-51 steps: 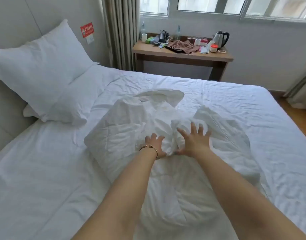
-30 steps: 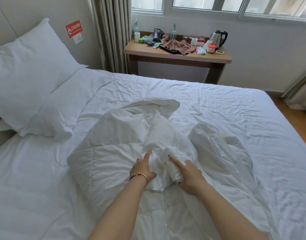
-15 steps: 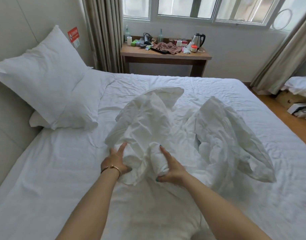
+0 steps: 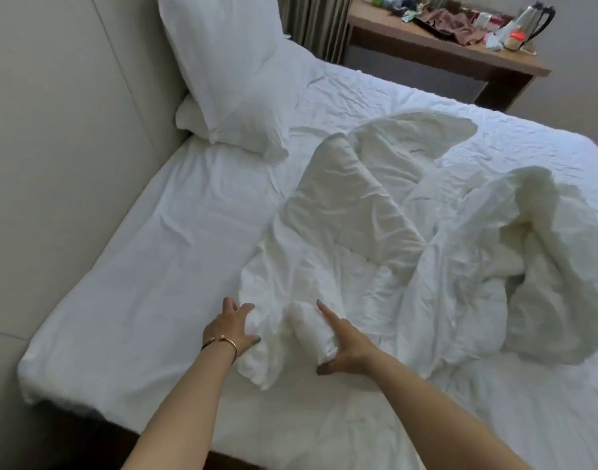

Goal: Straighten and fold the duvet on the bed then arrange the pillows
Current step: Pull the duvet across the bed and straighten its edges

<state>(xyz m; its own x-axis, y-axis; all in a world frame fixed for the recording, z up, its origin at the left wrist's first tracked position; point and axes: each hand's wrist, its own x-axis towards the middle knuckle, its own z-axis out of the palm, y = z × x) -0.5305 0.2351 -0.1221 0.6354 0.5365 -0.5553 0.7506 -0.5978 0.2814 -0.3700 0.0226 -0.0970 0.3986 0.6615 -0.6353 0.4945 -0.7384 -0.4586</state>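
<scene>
Both hands have pulled the duvet (image 4: 385, 252) nearer to the bed's (image 4: 148, 300) near edge since half a second ago. Soft, crumpled and white, it lies in a heap right of the pillows (image 4: 229, 69), its long fold pointing toward the desk (image 4: 436, 49). Left hand (image 4: 231, 329) and right hand (image 4: 346, 344) each grip a bunched roll of it.
</scene>
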